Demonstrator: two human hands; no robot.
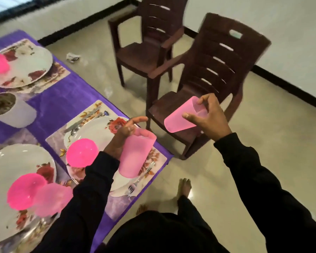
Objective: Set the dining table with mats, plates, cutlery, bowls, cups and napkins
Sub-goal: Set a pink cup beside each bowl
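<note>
Gripping pink cups (182,116) (both hands (206,118))

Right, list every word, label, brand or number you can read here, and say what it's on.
None can be read.
Pink cups in the left hand and right hand: plain, no print.
Plates and mats: flower patterns only.
Brown chairs: no label visible.

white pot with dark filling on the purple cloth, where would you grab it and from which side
Grip the white cylindrical pot round its plain side wall, coming in level from the side facing the purple tablecloth's bare patch. It has no handle, its mouth is full, and plates crowd the other sides.
</note>
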